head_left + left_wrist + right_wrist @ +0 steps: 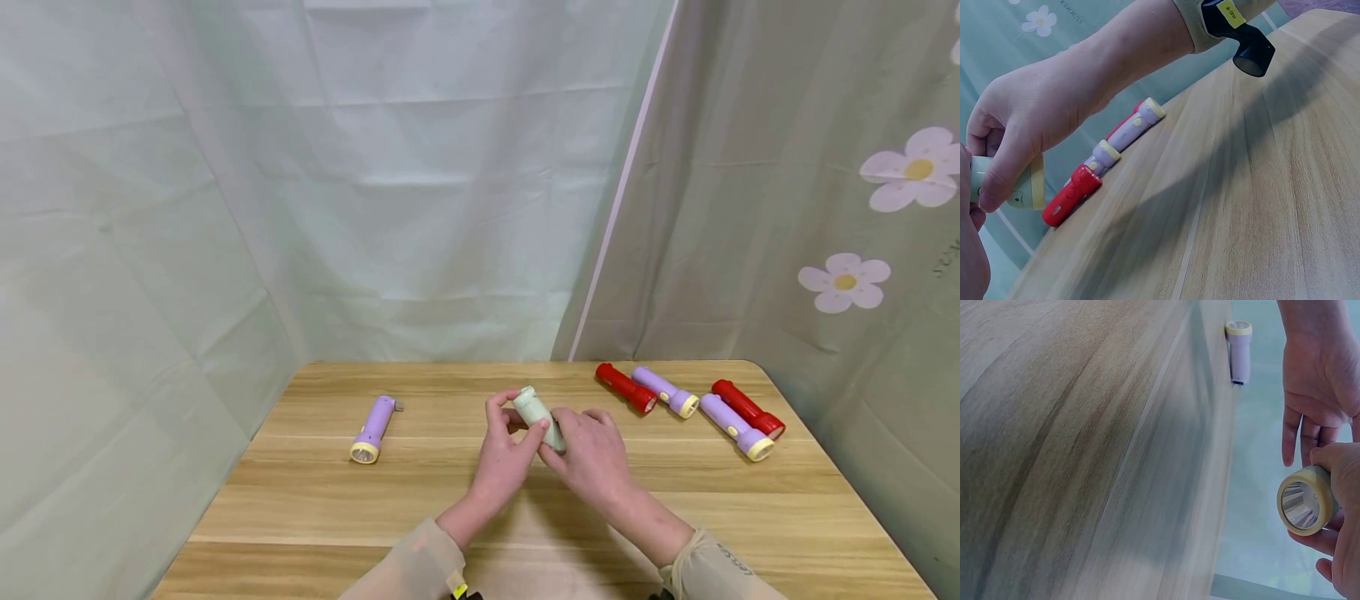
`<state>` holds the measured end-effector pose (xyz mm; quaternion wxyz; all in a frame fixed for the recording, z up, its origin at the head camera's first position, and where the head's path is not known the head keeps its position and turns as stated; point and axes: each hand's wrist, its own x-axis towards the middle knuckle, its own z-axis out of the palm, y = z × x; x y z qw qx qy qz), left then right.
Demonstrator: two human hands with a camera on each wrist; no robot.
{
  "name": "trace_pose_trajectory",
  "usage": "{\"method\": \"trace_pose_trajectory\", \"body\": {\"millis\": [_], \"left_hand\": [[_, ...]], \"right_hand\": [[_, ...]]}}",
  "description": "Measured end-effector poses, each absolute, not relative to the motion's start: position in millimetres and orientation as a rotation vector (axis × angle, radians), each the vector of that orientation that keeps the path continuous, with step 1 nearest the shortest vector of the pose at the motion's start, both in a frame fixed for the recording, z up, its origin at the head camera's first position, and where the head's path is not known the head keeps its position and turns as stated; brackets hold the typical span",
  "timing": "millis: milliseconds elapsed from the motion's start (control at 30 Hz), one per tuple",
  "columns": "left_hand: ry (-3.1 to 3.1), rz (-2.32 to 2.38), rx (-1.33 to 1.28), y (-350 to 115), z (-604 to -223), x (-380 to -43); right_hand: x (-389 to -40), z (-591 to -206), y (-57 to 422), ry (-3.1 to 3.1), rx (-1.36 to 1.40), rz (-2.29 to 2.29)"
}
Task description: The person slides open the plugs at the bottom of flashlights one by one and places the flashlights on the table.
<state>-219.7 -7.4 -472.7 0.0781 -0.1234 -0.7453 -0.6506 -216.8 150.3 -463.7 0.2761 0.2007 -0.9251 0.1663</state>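
Pale curtain [450,208] behind, wooden desk [315,500] below, left hand [504,450] and right hand [598,454] both on the pale green flashlight [534,410]!
Above the middle of the desk, the right hand curls round it near the head end, while the left hand pinches it between thumb and forefinger, tail tilted toward the far edge. Toward the far right corner, a red flashlight [626,388] lies beside a purple flashlight [663,390]; nearer the right edge, a second red flashlight [748,409] flanks a second purple flashlight [733,423]. Near the left edge, a lone purple flashlight [375,427] faces the near edge. And there, a shiny lens [1300,505] in the held one's yellow rim!
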Motion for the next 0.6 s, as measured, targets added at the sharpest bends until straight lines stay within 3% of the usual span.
{"method": "trace_pose_trajectory", "body": {"millis": [600], "left_hand": [[-2.248, -1.925, -0.386, -8.6, -472.6, -219.3]], "right_hand": [[-217.0, -465.5, 150.6, -2.475, 0.555, 0.42]]}}
